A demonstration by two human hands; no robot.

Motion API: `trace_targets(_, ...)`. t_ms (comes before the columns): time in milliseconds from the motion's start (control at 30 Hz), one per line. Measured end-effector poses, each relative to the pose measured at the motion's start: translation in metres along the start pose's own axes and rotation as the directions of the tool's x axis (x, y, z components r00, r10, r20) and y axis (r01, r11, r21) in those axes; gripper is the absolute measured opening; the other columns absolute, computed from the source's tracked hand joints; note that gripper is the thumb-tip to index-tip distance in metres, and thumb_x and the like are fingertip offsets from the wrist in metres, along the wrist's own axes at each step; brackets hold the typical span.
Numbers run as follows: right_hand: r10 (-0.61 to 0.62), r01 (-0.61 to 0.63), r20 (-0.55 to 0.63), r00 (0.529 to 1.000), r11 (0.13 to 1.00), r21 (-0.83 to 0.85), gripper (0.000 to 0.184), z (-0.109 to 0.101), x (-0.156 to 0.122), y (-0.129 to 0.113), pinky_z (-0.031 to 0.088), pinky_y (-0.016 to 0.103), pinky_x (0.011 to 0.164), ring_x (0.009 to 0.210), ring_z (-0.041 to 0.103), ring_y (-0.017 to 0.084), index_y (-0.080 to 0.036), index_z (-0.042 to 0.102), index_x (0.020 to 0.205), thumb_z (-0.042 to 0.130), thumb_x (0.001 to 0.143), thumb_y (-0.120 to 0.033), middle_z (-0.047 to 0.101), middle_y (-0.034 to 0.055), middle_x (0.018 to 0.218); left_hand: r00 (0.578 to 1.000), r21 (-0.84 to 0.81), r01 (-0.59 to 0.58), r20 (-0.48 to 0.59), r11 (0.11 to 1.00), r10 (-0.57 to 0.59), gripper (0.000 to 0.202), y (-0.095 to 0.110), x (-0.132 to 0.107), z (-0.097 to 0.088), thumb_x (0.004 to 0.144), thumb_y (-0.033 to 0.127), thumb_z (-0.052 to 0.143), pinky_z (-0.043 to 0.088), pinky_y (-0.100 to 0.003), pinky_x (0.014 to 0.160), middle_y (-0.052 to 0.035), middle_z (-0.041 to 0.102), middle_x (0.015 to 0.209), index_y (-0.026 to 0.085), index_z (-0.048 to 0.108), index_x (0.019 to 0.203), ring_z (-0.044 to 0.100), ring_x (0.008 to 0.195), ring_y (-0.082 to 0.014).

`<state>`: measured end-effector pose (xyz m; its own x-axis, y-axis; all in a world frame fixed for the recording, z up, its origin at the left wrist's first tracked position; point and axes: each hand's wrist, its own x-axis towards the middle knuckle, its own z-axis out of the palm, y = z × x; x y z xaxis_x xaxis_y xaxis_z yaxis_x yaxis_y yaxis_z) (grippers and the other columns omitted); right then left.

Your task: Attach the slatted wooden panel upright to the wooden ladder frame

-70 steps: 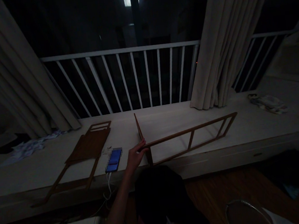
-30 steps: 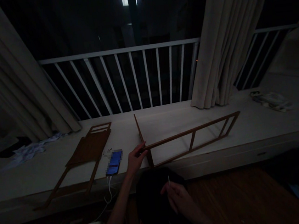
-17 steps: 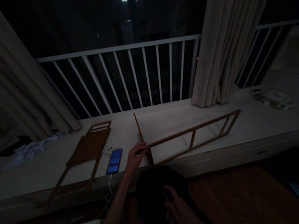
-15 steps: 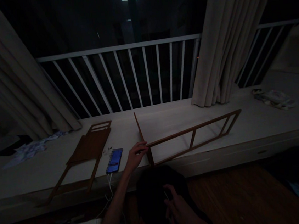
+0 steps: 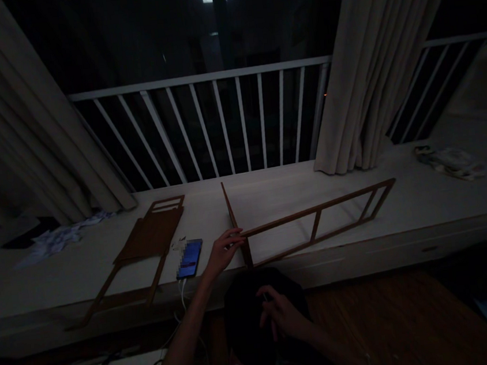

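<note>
The room is very dark. My left hand (image 5: 223, 251) grips the near corner of a thin wooden ladder-like frame (image 5: 317, 221) that stands on edge on the white window ledge (image 5: 271, 194). A second wooden piece rises from that same corner toward the railing. My right hand (image 5: 279, 313) is lower, in front of a dark shape at my lap, fingers pinched around a small thin object that I cannot make out. A flat brown wooden panel with legs (image 5: 145, 242) lies to the left on the ledge.
A lit phone (image 5: 189, 258) with a white cable lies on the ledge by my left hand. White railing (image 5: 219, 121) and curtains (image 5: 370, 64) stand behind. Crumpled paper (image 5: 53, 240) lies far left, cloth (image 5: 450, 161) far right. Wooden floor is below right.
My right hand came into view holding a thin pale stick, dropped lower, and now sits a little higher at the dark shape. My left hand has stayed on the frame corner.
</note>
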<state>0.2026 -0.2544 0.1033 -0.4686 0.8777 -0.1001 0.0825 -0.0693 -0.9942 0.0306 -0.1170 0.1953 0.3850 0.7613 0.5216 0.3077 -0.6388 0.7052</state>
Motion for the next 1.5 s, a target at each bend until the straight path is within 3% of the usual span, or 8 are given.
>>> trace_targets(233,0.019,0.016,-0.113,0.993,0.954,0.3,0.045,-0.014,0.005,0.032,0.026,0.013,0.029,0.041,0.056,0.01,-0.02,0.033,0.088,0.036,0.074,-0.063,0.062,0.0041,0.073,0.999,0.005,-0.011,0.039,1.0,0.011,0.022,-0.003,-0.003,-0.002,0.08,0.024,0.047,0.046,-0.022,0.06,-0.0061,0.052,0.116,0.023,0.063,0.096,0.053,0.097,-0.0166)
trace_targets(467,-0.077,0.108,-0.111,0.991,0.945,0.309,0.044,-0.018,-0.004,0.036,0.044,0.025,0.055,0.077,0.059,0.016,-0.02,0.039,0.096,0.049,0.073,-0.055,0.058,0.0116,0.103,0.999,-0.038,-0.017,0.032,0.999,0.018,0.024,-0.012,-0.002,0.001,0.081,0.021,0.043,0.048,-0.028,0.07,-0.0059,0.052,0.115,0.023,0.063,0.096,0.051,0.1,-0.0176)
trace_targets(600,-0.13,0.158,-0.124,0.984,0.956,0.248,0.045,-0.02,-0.003,0.018,0.043,0.032,0.069,0.088,0.056,0.018,-0.018,0.042,0.097,0.036,0.078,-0.058,0.058,0.013,0.105,0.997,-0.028,-0.025,0.075,0.999,0.027,0.026,-0.011,-0.002,-0.003,0.081,0.021,0.042,0.048,-0.03,0.074,-0.0054,0.051,0.117,0.024,0.061,0.099,0.05,0.102,-0.0174)
trace_targets(733,-0.135,0.154,-0.134,0.982,0.978,0.141,0.051,-0.025,0.005,0.005,0.042,0.033,0.071,0.084,0.057,0.017,-0.016,0.046,0.095,0.026,0.08,-0.06,0.06,0.013,0.1,0.994,0.001,-0.014,0.112,1.0,0.014,0.027,-0.007,-0.002,-0.007,0.081,0.021,0.042,0.048,-0.027,0.069,-0.0058,0.05,0.118,0.024,0.061,0.1,0.05,0.102,-0.0177)
trace_targets(967,-0.058,0.064,0.06,0.997,0.992,-0.11,0.061,-0.027,0.017,0.009,0.04,0.025,0.054,0.051,0.05,0.01,-0.012,0.056,0.093,0.021,0.081,-0.06,0.06,0.0028,0.062,0.995,0.053,-0.021,0.099,0.998,0.015,0.021,-0.002,0.001,-0.01,0.079,0.022,0.048,0.046,-0.024,0.067,-0.0057,0.054,0.113,0.024,0.064,0.091,0.054,0.095,-0.0163)
trace_targets(1133,-0.169,0.178,0.055,0.984,0.916,-0.361,0.05,-0.029,0.018,0.002,0.04,0.024,0.064,0.066,0.052,0.011,-0.016,0.065,0.075,0.031,0.082,-0.053,0.057,0.0019,0.071,0.993,0.097,-0.035,0.115,0.995,0.024,0.02,-0.004,0.002,-0.012,0.079,0.021,0.048,0.044,-0.022,0.065,-0.0041,0.055,0.11,0.025,0.064,0.09,0.054,0.094,-0.015)
trace_targets(1333,-0.08,0.106,0.099,0.992,0.945,-0.308,0.041,-0.032,0.03,-0.003,0.036,0.02,0.051,0.054,0.048,0.009,-0.014,0.064,0.08,0.04,0.08,-0.047,0.056,0.0001,0.063,0.994,0.122,-0.037,0.108,0.992,0.024,0.021,0.0,0.001,-0.012,0.079,0.02,0.048,0.043,-0.022,0.061,-0.005,0.056,0.107,0.024,0.064,0.091,0.055,0.088,-0.014)
trace_targets(1500,-0.136,0.125,-0.02,0.991,0.95,-0.285,0.041,-0.036,0.047,-0.018,0.032,0.019,0.049,0.053,0.043,0.008,-0.014,0.061,0.081,0.038,0.081,-0.048,0.05,-0.0019,0.059,0.993,0.117,-0.052,0.11,0.992,0.039,0.019,0.004,0.003,-0.013,0.078,0.023,0.05,0.044,-0.022,0.061,-0.005,0.057,0.105,0.024,0.064,0.09,0.055,0.09,-0.015)
